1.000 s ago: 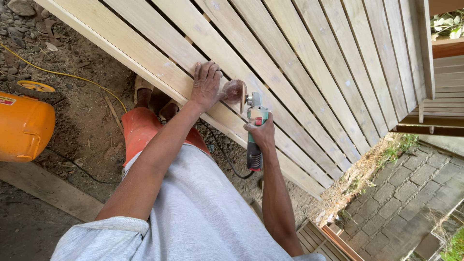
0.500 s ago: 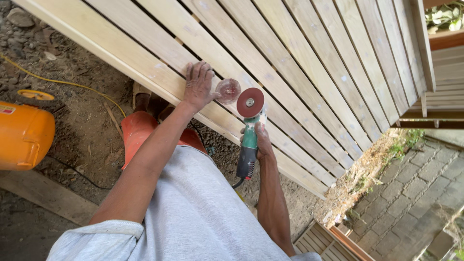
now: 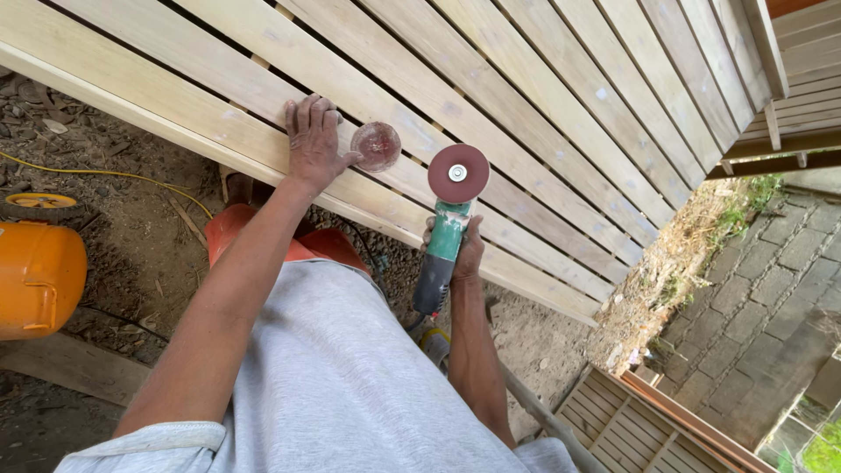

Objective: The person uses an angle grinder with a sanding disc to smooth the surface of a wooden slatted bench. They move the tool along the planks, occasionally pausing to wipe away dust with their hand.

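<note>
- The right hand (image 3: 467, 254) is clenched round the green body of the grinder (image 3: 444, 241), which is turned so that its red sanding disc (image 3: 458, 173) faces up, just above the panel (image 3: 526, 114) and not pressed to the wood.
- The left hand (image 3: 311, 140) lies flat on a slat, fingers spread and grasping nothing; its thumb touches a worn disc (image 3: 376, 145) lying loose on the wood.
- Risk, as I judge it: the two discs are near each other, so if the mounted one spins (whether it is turning cannot be told here), it could catch the loose disc or the thumb beside it.
- The cable (image 3: 363, 250) runs down by the person's legs; a tug on it could jerk the tool, which is held one-handed.
- The loose disc lies close to a gap between slats and could slip through if nudged.
- The panel is pale, planed timber: long flat slats, evenly spaced, with smooth faces and faint grain.
- The mounted disc is round, matt and brick red, with a bright metal nut at its centre; the loose one is duller, dusted grey-pink.
- An orange drum (image 3: 39, 276) of smooth plastic and a thin yellow cord (image 3: 114, 173) lie on crumbly brown soil.
</note>
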